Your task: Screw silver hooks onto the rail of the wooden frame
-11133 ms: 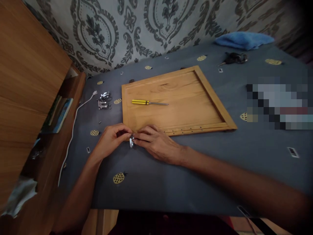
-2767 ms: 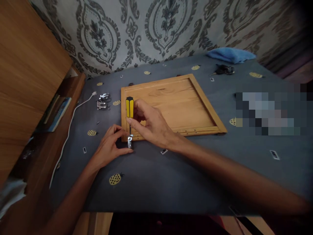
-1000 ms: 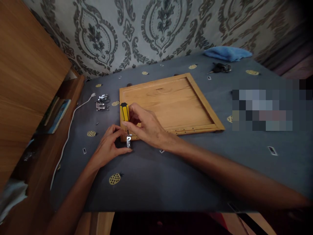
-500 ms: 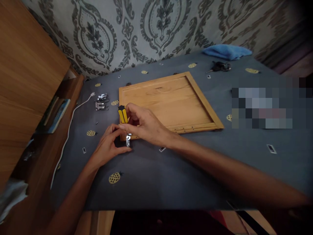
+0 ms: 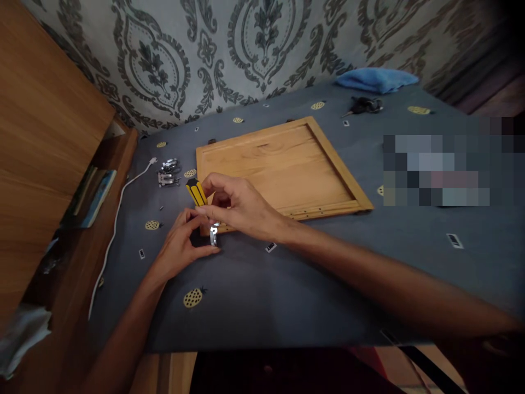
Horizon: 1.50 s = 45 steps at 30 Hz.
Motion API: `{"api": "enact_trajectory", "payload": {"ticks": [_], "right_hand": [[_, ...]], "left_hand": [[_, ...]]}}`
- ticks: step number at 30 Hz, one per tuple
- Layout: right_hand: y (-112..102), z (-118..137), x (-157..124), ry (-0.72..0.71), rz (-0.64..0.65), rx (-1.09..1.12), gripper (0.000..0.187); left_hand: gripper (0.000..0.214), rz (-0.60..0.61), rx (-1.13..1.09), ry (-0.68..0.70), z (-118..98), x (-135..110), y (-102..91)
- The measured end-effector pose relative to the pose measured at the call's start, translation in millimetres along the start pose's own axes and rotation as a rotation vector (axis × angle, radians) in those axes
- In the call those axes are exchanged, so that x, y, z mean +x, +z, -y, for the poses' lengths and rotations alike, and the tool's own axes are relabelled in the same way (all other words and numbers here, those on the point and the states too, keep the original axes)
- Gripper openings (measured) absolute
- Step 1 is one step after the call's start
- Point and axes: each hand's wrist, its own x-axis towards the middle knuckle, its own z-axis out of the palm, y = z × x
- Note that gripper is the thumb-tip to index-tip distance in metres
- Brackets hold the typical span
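A wooden panel door (image 5: 287,169) lies flat on a grey patterned cloth. At its near left corner, my left hand (image 5: 180,249) pinches a small metal hinge piece (image 5: 213,235) against the panel's edge. My right hand (image 5: 240,208) is closed round a yellow and black screwdriver (image 5: 196,191). The handle leans to the left, and the tip points down at the hinge piece.
More metal hinge parts (image 5: 167,171) and a white cable (image 5: 123,200) lie left of the panel. A blue cloth (image 5: 375,79) and a dark tool (image 5: 363,104) sit at the far edge. A wooden cabinet with books (image 5: 96,191) stands to the left.
The screwdriver, lying on the panel at first, is now in my right hand. Over the last second its handle has tipped from upright to leaning left. My left hand keeps holding the hinge piece.
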Motion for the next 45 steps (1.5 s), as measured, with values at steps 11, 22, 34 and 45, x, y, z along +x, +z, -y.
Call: {"api": "enact_trajectory", "payload": {"ticks": [11,22,34,45], "right_hand": [[-3,9,2,-0.053,0.059,-0.070,0.021],[-8,5,4,0.015,0.112,0.051,0.012],[-5,3,2,0.020,0.086,0.079,0.021],[-2,9,14,0.059,0.255,0.017,0.011]], "left_hand": [[0.034,0.017,0.005,-0.021,-3,1,-1.4],[0.040,0.034,-0.027,-0.015,-3,1,-1.8],[0.039,0.013,-0.019,0.015,1,3,-0.3],[0.044,-0.057,-0.049,0.041,11,-3,5.9]]}}
